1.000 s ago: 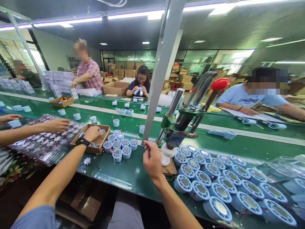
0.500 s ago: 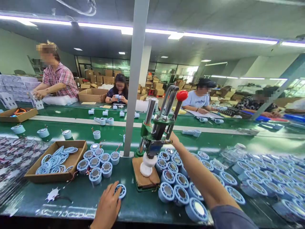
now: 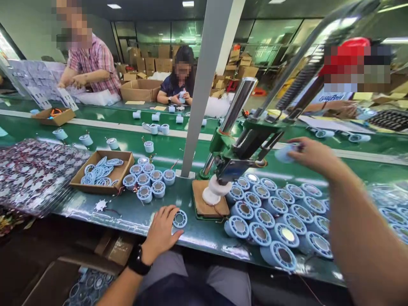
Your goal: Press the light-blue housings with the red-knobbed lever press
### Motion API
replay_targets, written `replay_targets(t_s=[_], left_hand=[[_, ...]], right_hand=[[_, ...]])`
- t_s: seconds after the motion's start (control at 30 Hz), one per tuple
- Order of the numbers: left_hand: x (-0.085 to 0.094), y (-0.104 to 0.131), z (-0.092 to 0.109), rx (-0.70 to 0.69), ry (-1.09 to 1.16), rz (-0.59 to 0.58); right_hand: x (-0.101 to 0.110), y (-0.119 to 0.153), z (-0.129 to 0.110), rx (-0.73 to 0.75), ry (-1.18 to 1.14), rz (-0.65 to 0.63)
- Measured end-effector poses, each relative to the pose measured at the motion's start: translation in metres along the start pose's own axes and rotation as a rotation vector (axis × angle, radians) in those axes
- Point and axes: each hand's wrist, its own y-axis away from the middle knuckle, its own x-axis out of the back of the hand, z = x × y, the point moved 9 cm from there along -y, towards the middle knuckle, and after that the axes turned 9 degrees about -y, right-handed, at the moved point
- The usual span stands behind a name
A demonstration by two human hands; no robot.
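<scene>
My left hand (image 3: 164, 225) lies on the green bench with fingers extended and thumb out, its fingertips against the left side of a light blue slotted ring (image 3: 180, 219). My right hand (image 3: 310, 155) is raised beyond the rows of parts, to the right of the hand press. Between its fingers and thumb is a light blue cylindrical housing (image 3: 284, 153), slightly blurred. Between my hands stands the green hand press (image 3: 251, 136), a white round fixture (image 3: 215, 193) under its ram on a brown board (image 3: 199, 204).
Several finished-looking blue housings (image 3: 264, 216) crowd the bench right of the press; a smaller cluster (image 3: 145, 193) sits left. A cardboard tray (image 3: 129, 163) contains blue rings. A metal post (image 3: 204, 85) rises behind. Co-workers sit or stand across the belt (image 3: 172, 142).
The view has tilted down and come nearer. My right hand, partly hidden behind the press before, now shows to its right with a blue housing. My left hand stays by the ring.
</scene>
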Motion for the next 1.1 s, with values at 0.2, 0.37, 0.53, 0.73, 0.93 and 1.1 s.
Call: replay_targets(t_s=[0.2, 0.37, 0.53, 0.73, 0.93, 1.1], left_hand=[[0.000, -0.004, 0.006, -0.107, 0.076, -0.078], [0.001, -0.005, 0.008, -0.112, 0.052, -0.019], [0.009, 0.005, -0.009, 0.006, 0.212, 0.119], [0.023, 0.011, 0.027, 0.018, 0.439, 0.114], [0.031, -0.002, 0.074, -0.130, 0.217, 0.060], [0.025, -0.004, 0.064, -0.060, 0.290, 0.048]], right_hand=[[-0.031, 0.219, -0.059, 0.410, -0.124, -0.696], [-0.164, 0.319, -0.103, 0.352, -0.310, -0.879], [-0.192, 0.301, -0.100, 0.317, -0.523, -0.586], [-0.205, 0.315, -0.067, 0.125, -0.581, -0.272], [-0.217, 0.318, -0.066, 0.110, -0.592, -0.232], [-0.212, 0.317, -0.064, 0.115, -0.593, -0.208]])
